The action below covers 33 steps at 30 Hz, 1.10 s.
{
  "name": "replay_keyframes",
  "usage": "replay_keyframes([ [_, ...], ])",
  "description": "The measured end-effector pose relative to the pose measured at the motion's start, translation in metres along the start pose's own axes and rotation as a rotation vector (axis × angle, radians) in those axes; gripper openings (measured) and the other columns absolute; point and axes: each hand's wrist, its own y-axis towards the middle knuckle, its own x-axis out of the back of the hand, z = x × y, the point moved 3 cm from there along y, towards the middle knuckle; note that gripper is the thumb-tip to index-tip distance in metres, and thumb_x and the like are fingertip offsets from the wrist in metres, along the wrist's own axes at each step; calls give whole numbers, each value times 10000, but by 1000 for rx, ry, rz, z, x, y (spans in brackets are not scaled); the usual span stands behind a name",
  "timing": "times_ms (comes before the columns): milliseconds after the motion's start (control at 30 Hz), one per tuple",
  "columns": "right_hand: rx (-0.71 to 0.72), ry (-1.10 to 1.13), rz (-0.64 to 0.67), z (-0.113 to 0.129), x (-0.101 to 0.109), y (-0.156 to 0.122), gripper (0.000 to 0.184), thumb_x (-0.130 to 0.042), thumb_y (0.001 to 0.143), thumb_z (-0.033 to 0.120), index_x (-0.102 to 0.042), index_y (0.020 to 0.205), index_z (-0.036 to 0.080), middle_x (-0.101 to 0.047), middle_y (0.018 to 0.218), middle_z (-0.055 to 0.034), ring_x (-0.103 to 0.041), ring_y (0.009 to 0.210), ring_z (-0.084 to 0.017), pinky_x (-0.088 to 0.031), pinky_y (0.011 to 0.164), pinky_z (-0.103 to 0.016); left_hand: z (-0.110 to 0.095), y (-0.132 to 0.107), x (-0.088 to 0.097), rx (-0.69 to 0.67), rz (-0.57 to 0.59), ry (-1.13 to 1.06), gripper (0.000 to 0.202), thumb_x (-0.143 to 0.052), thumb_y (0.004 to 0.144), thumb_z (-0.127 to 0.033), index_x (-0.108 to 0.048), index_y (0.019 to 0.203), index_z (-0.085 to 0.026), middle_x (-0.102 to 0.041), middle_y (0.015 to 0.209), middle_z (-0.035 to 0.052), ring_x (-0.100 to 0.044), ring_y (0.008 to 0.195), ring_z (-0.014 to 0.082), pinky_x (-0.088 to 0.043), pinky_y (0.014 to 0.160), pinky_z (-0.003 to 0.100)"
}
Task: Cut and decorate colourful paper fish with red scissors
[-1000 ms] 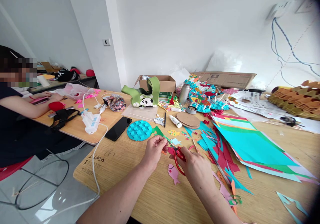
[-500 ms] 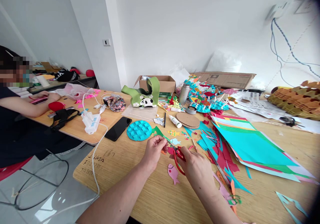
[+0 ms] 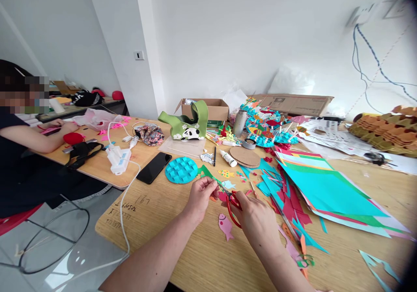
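At the lower middle of the frame, the left hand point(image 3: 200, 198) pinches a strip of green paper point(image 3: 208, 174) whose end meets the blades of red-handled scissors point(image 3: 233, 209), held in the right hand point(image 3: 252, 217). A pink paper fish point(image 3: 225, 227) lies on the wooden bench point(image 3: 146, 222) just below them. A blue woven paper disc point(image 3: 181, 170) sits upper left of the hands, and a stack of coloured paper sheets point(image 3: 329, 192) lies to their right.

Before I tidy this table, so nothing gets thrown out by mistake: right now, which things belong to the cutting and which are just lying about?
In use: left hand holding green paper; right hand working red-handled scissors.

Lying about: black smartphone, white glue bottle, cardboard box, green panda bag.
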Motion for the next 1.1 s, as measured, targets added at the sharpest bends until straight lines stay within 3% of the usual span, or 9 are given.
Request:
replay_keyframes([
  [333, 27, -20, -58, 0, 1, -1, 162, -620, 827, 297, -564, 713, 196, -627, 552, -1, -610, 530, -174, -262, 515, -266, 4, 2, 3, 4, -13, 42, 213, -657, 684, -321, -553, 635, -142, -565, 594, -6, -502, 522, 88, -403, 536, 226],
  [533, -11, 4, -38, -12, 10, 0, 181, -579, 844, 333, -580, 720, 201, -646, 569, -12, -607, 531, -170, -230, 479, -255, 6, 7, 8, -13, -54, 69, 220, -656, 676, -327, -555, 618, -140, -558, 572, -6, -489, 490, 82, -385, 499, 214],
  [633, -10, 18, 56, -21, 12, 1, 191, -578, 842, 372, -590, 744, 208, -655, 588, -17, -611, 539, -175, -206, 469, -253, 4, 9, 11, -34, -98, 63, 215, -657, 668, -316, -551, 604, -140, -557, 566, -9, -492, 492, 76, -389, 510, 205],
  [767, 29, 55, 275, -29, 8, 0, 210, -549, 850, 408, -586, 764, 220, -664, 619, -21, -625, 569, -191, -191, 468, -250, 0, 13, 15, -68, -135, 57, 212, -654, 671, -319, -552, 604, -145, -539, 532, -18, -476, 479, 77, -392, 504, 208],
  [1000, 12, 97, 628, -31, 0, -6, 140, -570, 805, 310, -622, 718, 214, -662, 640, -44, -632, 576, -200, -188, 450, -252, -3, 14, 17, -60, -161, -7, 241, -700, 621, -335, -546, 605, -151, -549, 545, -23, -460, 463, 74, -384, 486, 215],
  [1100, -2, 119, 689, -27, 2, -7, 116, -587, 772, 245, -636, 675, 204, -665, 655, -51, -630, 576, -193, -209, 445, -251, -4, 13, 16, -53, -155, -10, 229, -692, 623, -328, -548, 610, -151, -548, 546, -25, -458, 462, 71, -382, 485, 215],
])
